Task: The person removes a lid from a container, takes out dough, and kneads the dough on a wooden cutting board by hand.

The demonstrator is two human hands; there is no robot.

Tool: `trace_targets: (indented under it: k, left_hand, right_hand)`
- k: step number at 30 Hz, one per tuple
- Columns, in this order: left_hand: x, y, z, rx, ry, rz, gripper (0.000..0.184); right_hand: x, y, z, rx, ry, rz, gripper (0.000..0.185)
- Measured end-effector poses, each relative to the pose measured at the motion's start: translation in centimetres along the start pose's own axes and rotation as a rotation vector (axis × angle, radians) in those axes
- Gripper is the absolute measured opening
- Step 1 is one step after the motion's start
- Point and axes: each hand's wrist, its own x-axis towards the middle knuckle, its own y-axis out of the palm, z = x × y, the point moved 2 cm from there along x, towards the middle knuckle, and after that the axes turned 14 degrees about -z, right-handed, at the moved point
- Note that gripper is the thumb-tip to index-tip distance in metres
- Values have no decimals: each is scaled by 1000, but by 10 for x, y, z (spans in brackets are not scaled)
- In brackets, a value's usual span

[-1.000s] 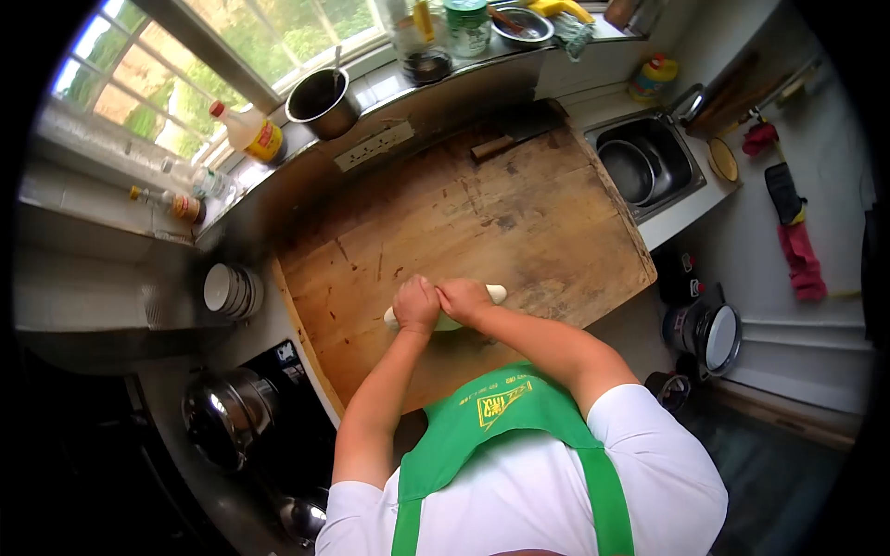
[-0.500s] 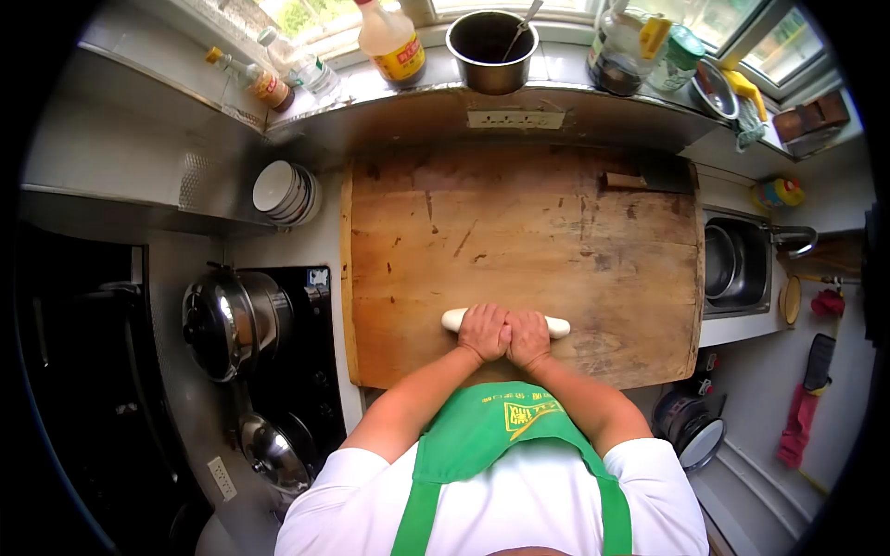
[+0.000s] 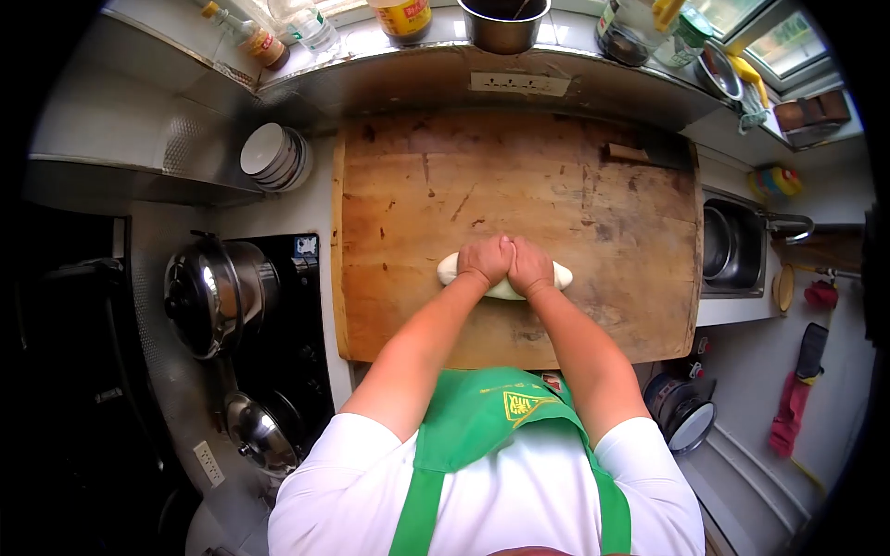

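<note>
A roll of white dough (image 3: 502, 292) lies crosswise on the large wooden board (image 3: 417, 208). My left hand (image 3: 485, 258) and my right hand (image 3: 531, 263) press down on its middle, side by side and touching at the thumbs. The fingers of both curl over the far side of the dough, so the fingertips are partly hidden. The dough's rounded ends stick out to either side, and some of it bulges toward me between my wrists.
Stacked bowls (image 3: 270, 157) and a lidded pot (image 3: 206, 295) are on the left. A flat dark tool with a wooden handle (image 3: 627, 153) lies at the board's back right, near the sink (image 3: 735, 243). Bottles and a metal pot (image 3: 503, 30) line the windowsill.
Both hands have pushed away from me across the board, with the arms straighter. The dough has moved along and looks thicker, now showing on the near side. The camera view has tilted slightly.
</note>
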Motion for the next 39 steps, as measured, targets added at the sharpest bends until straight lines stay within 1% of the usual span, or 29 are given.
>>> trace_targets:
  k: [2,3,4,6,8,10,12,13,14,16,17,18,20,21,22,24,25,27,28,30,31,33,34,36,37,38,39]
  left_hand:
    - [-2,1,-3,69,-72,15,42]
    - [-6,-6,-10,53,-125,24,47]
    - [-14,-10,-15,40,-111,25,47]
    - [-32,-17,-19,48,-303,10,45]
    - [-55,-20,-26,229,-29,-18,33]
    - [-90,-22,-34,123,193,-164,24]
    - [-114,-22,-35,1,431,-225,28]
    - [-121,-22,-35,-4,442,-211,29]
    - [-125,-20,-33,-5,439,-186,29]
    - [-130,-13,-27,25,416,-142,33]
    - [-123,-10,-24,38,482,-179,34]
    - [-115,-10,-22,35,488,-160,34]
    - [-99,-7,-18,105,399,37,33]
    - [-91,-2,-16,54,380,-26,27]
    - [-85,3,-13,58,398,-16,27]
    - [-70,10,-7,39,257,-29,25]
    - [-64,13,-7,43,279,-25,25]
    - [-49,19,0,99,30,126,27]
    - [-37,22,0,106,35,118,27]
    - [-25,22,7,241,-59,156,25]
    - [-22,15,2,248,-56,143,25]
    - [-19,-2,-20,156,323,-124,20]
    - [-22,-6,-28,159,315,-126,20]
    - [-24,-10,-43,301,313,-119,14]
    - [-28,-3,-43,307,297,-115,14]
    - [-29,7,-46,273,303,-198,14]
    - [-33,14,-47,245,311,-276,15]
  right_hand:
    - [-2,0,-1,-2,3,14,29]
    - [-7,-7,1,89,29,-30,30]
    - [-13,-21,8,74,31,-42,30]
    - [-27,-47,20,196,167,75,25]
    - [-57,-71,29,35,17,-36,18]
    - [-95,-61,14,91,-93,-275,25]
    - [-121,-67,12,70,-168,-274,32]
    - [-130,-66,10,85,-142,-236,38]
    - [-135,-63,5,85,-119,-228,38]
    - [-137,-62,0,80,-171,-201,41]
    - [-134,-53,-7,46,-196,-200,42]
    - [-128,-50,-10,43,-176,-200,42]
    - [-108,-47,-15,8,-215,-99,35]
    - [-91,-49,-15,34,-246,-104,28]
    - [-80,-46,-19,34,-231,-119,28]
    - [-60,-40,-22,-1,-209,-10,24]
    - [-54,-36,-23,-1,-199,-31,24]
    - [-43,-26,-27,8,-79,49,26]
    - [-31,-30,-25,13,-84,40,26]
    - [-19,-32,-21,44,92,166,27]
    - [-12,-42,-18,52,82,157,27]
    - [-7,-67,-14,102,-160,7,21]
    - [-13,-71,-19,106,-165,13,21]
    - [-30,-80,-26,285,-275,-35,22]
    - [-41,-88,-28,294,-276,-20,22]
    - [-49,-100,-32,252,-275,-119,26]
    - [-57,-107,-35,212,-268,-219,34]
